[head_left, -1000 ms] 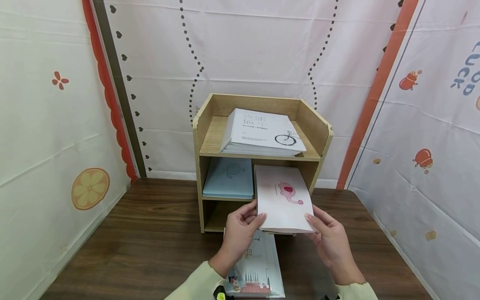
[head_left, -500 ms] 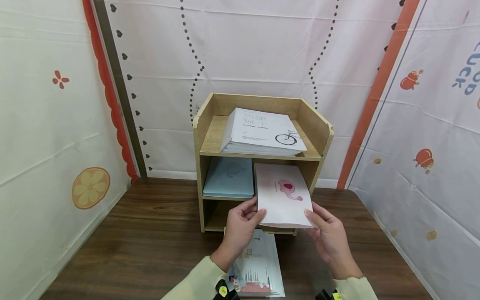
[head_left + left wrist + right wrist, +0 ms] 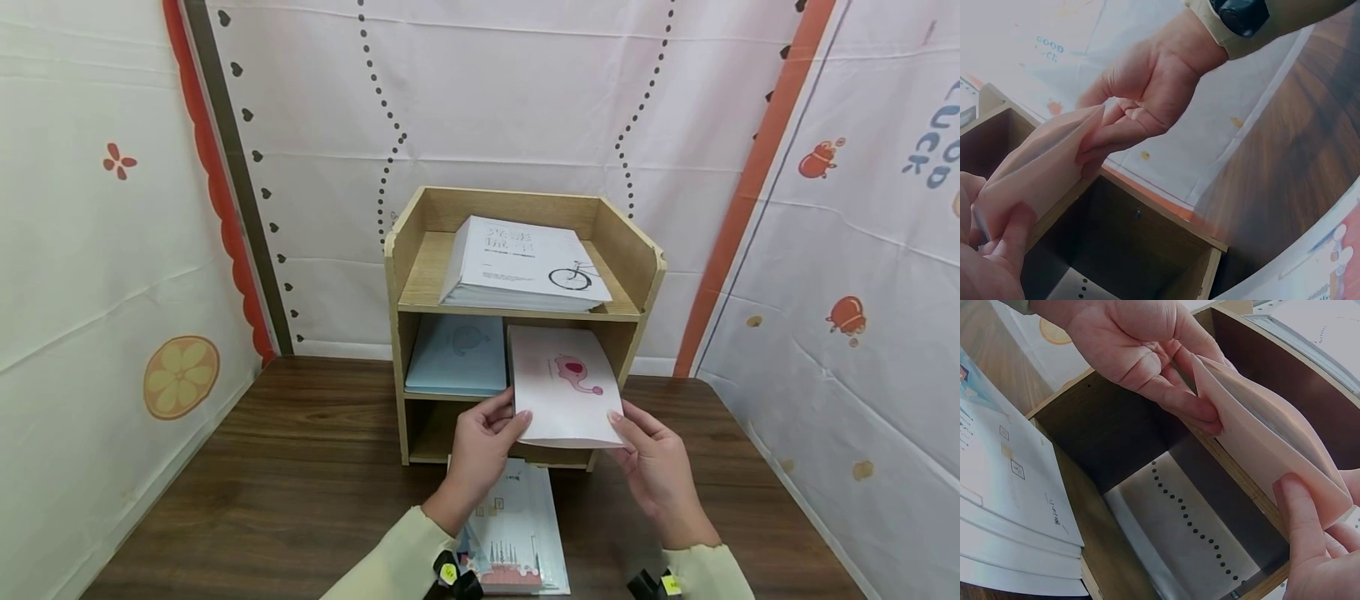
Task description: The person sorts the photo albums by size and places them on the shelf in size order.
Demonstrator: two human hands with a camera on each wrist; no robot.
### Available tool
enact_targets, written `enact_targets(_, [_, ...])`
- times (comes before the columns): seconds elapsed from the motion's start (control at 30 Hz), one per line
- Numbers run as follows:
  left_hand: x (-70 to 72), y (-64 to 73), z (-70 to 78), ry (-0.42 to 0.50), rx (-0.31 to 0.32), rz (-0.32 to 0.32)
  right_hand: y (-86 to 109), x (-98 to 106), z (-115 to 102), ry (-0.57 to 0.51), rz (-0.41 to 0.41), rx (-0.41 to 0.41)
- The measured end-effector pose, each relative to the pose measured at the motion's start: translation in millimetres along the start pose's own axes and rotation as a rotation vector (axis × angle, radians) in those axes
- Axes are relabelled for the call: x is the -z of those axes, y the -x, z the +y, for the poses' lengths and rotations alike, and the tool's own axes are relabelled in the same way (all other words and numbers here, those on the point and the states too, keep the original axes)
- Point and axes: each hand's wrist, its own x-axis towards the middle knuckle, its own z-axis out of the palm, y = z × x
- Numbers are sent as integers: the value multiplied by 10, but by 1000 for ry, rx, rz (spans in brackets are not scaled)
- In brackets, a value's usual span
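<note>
Both hands hold a pale pink notebook [image 3: 562, 392] with a pink elephant on its cover, one at each side near its front end. My left hand [image 3: 480, 454] pinches the left edge, thumb on top and fingers beneath. On the right edge, my right hand [image 3: 660, 467] has the same kind of grip. The notebook's rear part lies inside the middle level of a wooden desk shelf [image 3: 422, 279], right of a light blue notebook [image 3: 455, 357]. In the right wrist view, its near end bows, with greyish pages [image 3: 1266, 412] between the pink covers.
A thick stack of white books [image 3: 517, 262] with a bicycle drawing sits on the top level. Another stack of books [image 3: 517, 517] lies on the dark wood table [image 3: 262, 492] in front of the shelf, partly behind the left forearm. Printed cloth [image 3: 510, 100] surrounds the table.
The hands have pushed the pink notebook a little farther back into the shelf, so less of it sticks out in front. The blue notebook and both book stacks stay put.
</note>
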Motion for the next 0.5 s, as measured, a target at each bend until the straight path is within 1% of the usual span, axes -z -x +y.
enact_targets(0.2, [-1,-27,3,1,19,5,-16,-22,3,-18,21,-12])
enact_targets(0.5, [1,-67,5,-13,22,12,-35,-42,0,-25,26,-2])
